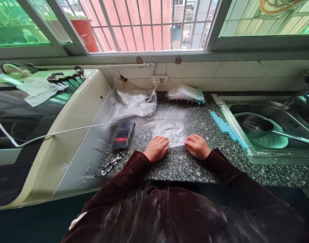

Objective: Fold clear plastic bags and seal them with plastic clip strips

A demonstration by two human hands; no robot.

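Note:
A clear plastic bag (171, 132) lies flat and creased on the speckled countertop, its near edge towards me. My left hand (157, 148) is closed on its near left corner, fingers curled over the film. At the near right corner my right hand (198, 146) pinches the edge between thumb and fingers. Beyond it, against the tiled wall, lies a stack of clear plastic bags (184, 92). Several light-blue flat strips (227, 129) lie to the right, beside the sink.
A crumpled bundle of clear plastic (134, 103) sits at the back left. Nearer are a blurred dark object (122, 134) and a beaded strand (112, 164). A white cable (68, 132) crosses a large appliance (78, 118). The sink (248, 107) at right holds a pan (255, 125).

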